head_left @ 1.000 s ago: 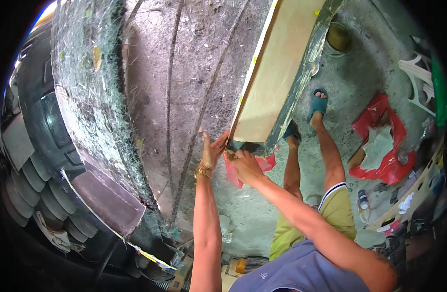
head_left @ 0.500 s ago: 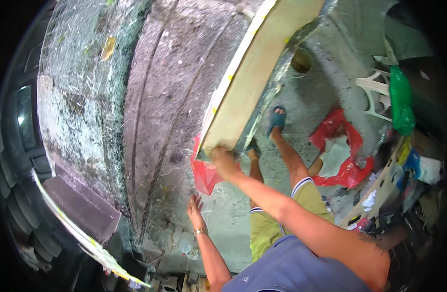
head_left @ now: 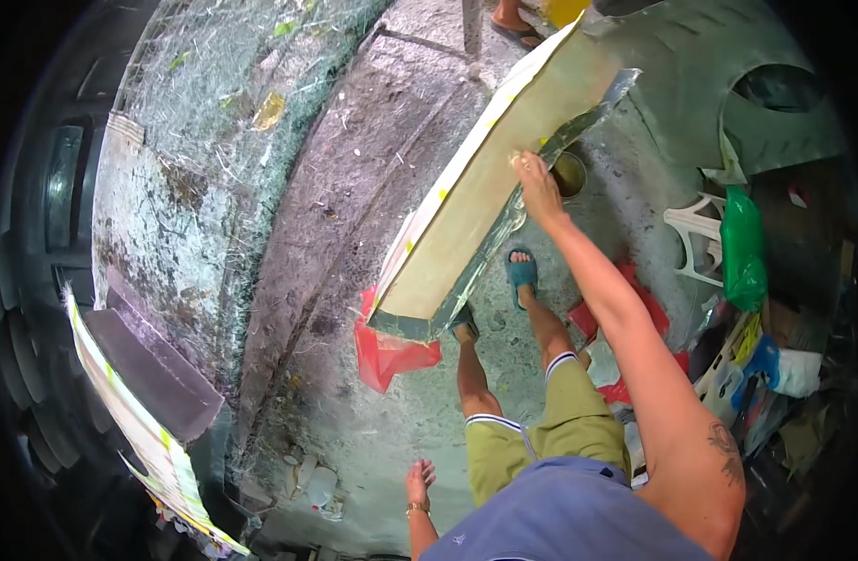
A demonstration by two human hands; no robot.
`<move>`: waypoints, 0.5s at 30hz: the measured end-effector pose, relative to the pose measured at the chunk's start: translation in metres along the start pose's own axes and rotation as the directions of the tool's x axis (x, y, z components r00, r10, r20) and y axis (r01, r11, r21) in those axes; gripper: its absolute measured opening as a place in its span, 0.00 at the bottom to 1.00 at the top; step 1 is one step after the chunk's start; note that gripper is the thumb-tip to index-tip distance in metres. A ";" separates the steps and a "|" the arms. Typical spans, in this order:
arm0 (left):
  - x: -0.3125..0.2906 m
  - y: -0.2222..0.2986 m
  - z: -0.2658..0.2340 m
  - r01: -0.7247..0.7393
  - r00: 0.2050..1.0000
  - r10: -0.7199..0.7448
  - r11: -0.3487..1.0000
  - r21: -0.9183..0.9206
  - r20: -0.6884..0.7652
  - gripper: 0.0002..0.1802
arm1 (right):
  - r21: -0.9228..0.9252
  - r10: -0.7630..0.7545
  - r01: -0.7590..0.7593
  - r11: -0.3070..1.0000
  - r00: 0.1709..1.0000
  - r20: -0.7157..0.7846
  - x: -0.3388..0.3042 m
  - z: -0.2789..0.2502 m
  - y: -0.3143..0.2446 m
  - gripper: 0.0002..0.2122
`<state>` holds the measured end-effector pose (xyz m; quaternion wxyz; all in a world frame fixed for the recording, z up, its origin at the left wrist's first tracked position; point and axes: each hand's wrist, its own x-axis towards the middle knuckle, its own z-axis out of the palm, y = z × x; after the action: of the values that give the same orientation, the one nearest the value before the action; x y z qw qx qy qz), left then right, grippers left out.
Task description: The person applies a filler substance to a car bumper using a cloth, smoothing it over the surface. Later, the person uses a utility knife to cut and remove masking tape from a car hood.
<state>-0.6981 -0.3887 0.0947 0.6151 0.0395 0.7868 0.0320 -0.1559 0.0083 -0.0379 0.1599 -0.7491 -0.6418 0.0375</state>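
A long trough-like panel (head_left: 490,201) slants across the middle, with a smooth tan face and grey raised sides. White sheeting marked with yellow patches runs along its left edge. On the upper part of its tan face, close to the right side, rests my right hand (head_left: 541,190). Its fingers are closed together, and a small pale bit shows at the tips, too small to name. My left hand (head_left: 420,481) hangs low, away from the panel, fingers loosely apart and holding nothing. Red plastic (head_left: 384,355) sticks out from under the panel's near end.
Left lies a large rough mould-like surface (head_left: 167,224) with loose fibres; a dark panel (head_left: 153,374) with white sheeting stands nearby. Right are a bucket (head_left: 569,175), a white plastic stool (head_left: 698,238), a green bag (head_left: 744,248) and clutter. Another person's foot (head_left: 515,28) shows at the top.
My right hand has moved from the panel's near end up along its face toward the far part. My left hand has dropped lower, and the view has shifted.
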 end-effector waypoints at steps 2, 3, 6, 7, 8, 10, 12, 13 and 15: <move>-0.007 -0.011 0.010 0.061 0.998 -0.061 0.997 0.037 0.005 0.27 | -0.046 0.067 -0.065 0.997 0.997 0.045 -0.009 0.025 -0.001 0.15; -0.009 -0.016 0.015 0.083 0.996 -0.084 0.994 0.066 0.013 0.27 | -0.072 0.104 -0.099 0.992 0.992 0.065 -0.016 0.036 -0.002 0.15; -0.014 -0.020 0.032 0.089 0.995 -0.094 0.992 0.091 0.044 0.26 | 0.068 0.091 -0.105 0.992 0.978 0.188 -0.065 0.062 -0.053 0.15; -0.011 -0.018 0.040 0.073 0.995 -0.078 0.994 0.085 0.059 0.26 | 0.122 0.095 -0.125 0.985 0.970 0.225 -0.088 0.061 -0.087 0.15; -0.004 -0.016 0.047 0.060 0.995 -0.065 0.995 0.078 0.070 0.27 | 0.307 0.186 -0.283 0.909 0.933 0.309 -0.104 0.050 -0.126 0.15; 0.018 0.006 0.053 0.008 0.994 -0.020 0.994 0.105 0.107 0.27 | 0.506 -0.007 -0.093 0.858 0.981 0.193 -0.154 0.064 -0.174 0.15; 0.042 0.036 0.070 -0.087 0.991 0.073 0.988 0.126 0.108 0.29 | 0.695 -0.265 -0.114 0.710 0.871 0.413 -0.184 0.061 -0.211 0.16; 0.052 0.040 0.080 -0.124 0.988 0.114 0.987 0.105 0.102 0.29 | 0.549 -0.324 -0.403 0.732 0.504 0.801 -0.151 0.010 -0.224 0.17; 0.071 0.049 0.107 -0.215 0.977 0.213 0.965 0.153 0.030 0.26 | 0.703 -0.314 -0.426 0.570 0.677 0.665 -0.153 0.019 -0.212 0.23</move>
<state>-0.6103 -0.3326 0.0051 0.6083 0.1723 0.7740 0.0366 -0.3890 -0.1101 -0.0176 0.2148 -0.5259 -0.5275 0.6317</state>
